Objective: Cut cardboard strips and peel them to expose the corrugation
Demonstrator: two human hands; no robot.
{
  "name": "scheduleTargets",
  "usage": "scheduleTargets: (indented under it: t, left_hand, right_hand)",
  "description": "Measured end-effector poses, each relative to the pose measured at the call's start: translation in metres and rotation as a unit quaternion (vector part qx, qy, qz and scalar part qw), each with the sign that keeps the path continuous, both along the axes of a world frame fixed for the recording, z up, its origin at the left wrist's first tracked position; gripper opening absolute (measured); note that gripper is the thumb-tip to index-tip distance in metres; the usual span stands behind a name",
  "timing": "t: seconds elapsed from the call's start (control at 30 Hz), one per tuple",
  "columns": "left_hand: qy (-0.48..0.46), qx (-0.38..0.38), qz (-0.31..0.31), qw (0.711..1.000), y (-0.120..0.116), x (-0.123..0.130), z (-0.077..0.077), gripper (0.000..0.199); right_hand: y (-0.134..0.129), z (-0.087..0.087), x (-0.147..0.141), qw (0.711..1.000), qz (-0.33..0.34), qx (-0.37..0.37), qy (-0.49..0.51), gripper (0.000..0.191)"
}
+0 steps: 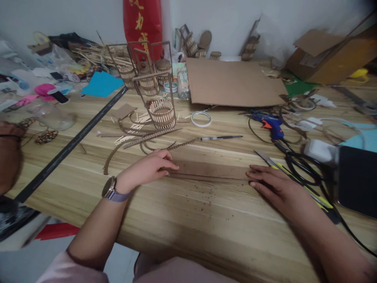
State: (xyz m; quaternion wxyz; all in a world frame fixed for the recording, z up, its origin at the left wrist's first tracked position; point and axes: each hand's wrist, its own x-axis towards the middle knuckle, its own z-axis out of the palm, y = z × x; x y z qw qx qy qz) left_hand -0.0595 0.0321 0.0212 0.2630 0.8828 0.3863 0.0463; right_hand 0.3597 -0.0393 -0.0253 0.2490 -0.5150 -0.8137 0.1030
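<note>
A long brown cardboard strip lies flat on the wooden table in front of me, with a narrow strip along its near edge. My left hand, below a watch, pinches its left end between thumb and fingers. At the opposite end, my right hand grips the cardboard with the fingertips above and the thumb at the near side. Dark crumbs are scattered just below the strip. A pen lies beyond it, and a yellow-handled cutting tool rests partly behind my right hand.
A small stick basket with a tall handle stands beyond my left hand, near curved cardboard strips. A blue glue gun, white tape ring and large cardboard sheet lie farther back. Another person's arm is at the left.
</note>
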Motion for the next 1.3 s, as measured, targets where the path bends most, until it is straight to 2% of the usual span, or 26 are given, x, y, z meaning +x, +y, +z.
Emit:
scheduleTargets:
  t: [0.43,0.57,0.67,0.77,0.9,1.0,1.13,1.3]
  left_hand:
    - [0.015,-0.005,0.001,1.0,-0.001,0.0,0.001,0.038]
    - [0.03,0.017,-0.002,0.999,-0.005,0.002,0.003,0.036]
    - [0.039,0.053,0.007,0.998,-0.009,0.007,0.006,0.031]
    - [0.054,0.033,0.002,0.998,-0.008,0.019,0.01,0.032]
    - [0.103,-0.009,-0.047,0.993,0.0,0.041,0.016,0.045]
    - [0.147,0.006,-0.096,0.984,0.009,0.062,0.019,0.054]
    - [0.157,0.028,-0.192,0.968,0.022,0.092,0.023,0.058]
    - [0.172,0.01,-0.229,0.958,0.032,0.117,0.026,0.059]
  right_hand:
    - [-0.001,-0.002,-0.001,1.0,-0.008,0.005,0.026,0.024]
    - [0.0,-0.002,-0.001,1.0,-0.005,0.008,0.025,0.024]
    - [0.0,-0.005,-0.001,1.0,-0.008,0.008,0.029,0.024]
    - [0.0,-0.006,0.0,0.999,-0.009,0.012,0.029,0.025]
    - [0.001,-0.005,0.001,1.0,-0.009,0.007,0.028,0.025]
    - [0.002,-0.004,0.0,1.0,-0.009,-0.006,0.028,0.024]
    - [0.002,-0.003,-0.001,0.999,-0.013,-0.007,0.031,0.025]
    - [0.002,-0.001,-0.003,0.999,-0.021,-0.024,0.026,0.025]
